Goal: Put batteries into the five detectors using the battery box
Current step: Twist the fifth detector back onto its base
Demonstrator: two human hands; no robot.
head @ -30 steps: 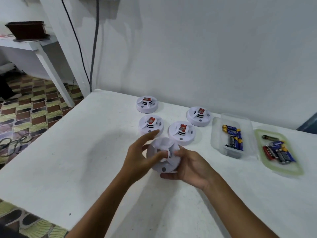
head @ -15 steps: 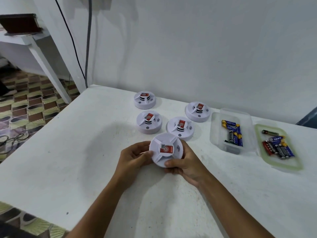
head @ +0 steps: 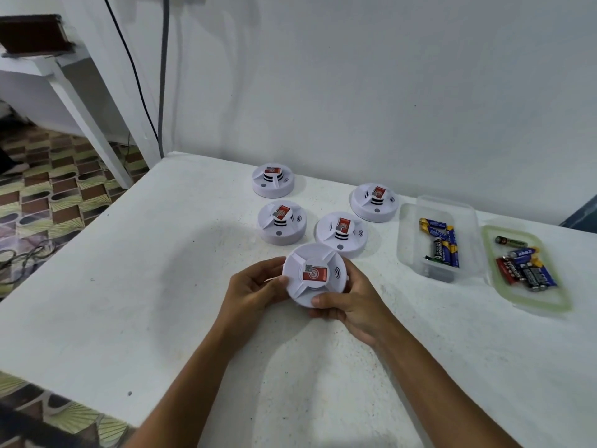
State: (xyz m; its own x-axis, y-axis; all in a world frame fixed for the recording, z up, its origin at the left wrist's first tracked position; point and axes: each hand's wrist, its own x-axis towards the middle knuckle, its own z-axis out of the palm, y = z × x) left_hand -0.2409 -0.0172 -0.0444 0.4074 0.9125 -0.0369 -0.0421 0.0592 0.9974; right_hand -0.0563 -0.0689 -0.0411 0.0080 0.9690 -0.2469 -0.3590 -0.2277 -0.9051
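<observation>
Side table (head: 42, 64): it stands far to your left, off the work surface, with a dark box (head: 30, 35) on top.
Cables (head: 163, 76): two run down the wall toward the back left corner of your white table (head: 129, 286).
Your left hand (head: 255, 291): fingers curled round the left rim of the held detector (head: 315, 274), thumb pressed on its top face.
Held detector: you have it up off the table between both hands, near the front of the group; its round face with the red label tilts toward you, the label's long side running left to right.
Your right hand (head: 352, 300): it grips the right and lower rim, thumb on the near edge, fingers wrapped behind (their tips are hidden).
Resting detectors: four lie flat, faces up, behind the held one, namely back left (head: 273, 181), middle left (head: 281, 223), centre (head: 340, 234) and back right (head: 374, 202).
Battery box (head: 441, 236): clear, open, right of the detectors, long axis running away from you; its batteries (head: 444, 244) lie mostly along that axis.
Lid (head: 526, 270): green-rimmed, just beside the box on its right, carrying more loose batteries (head: 529, 270).
</observation>
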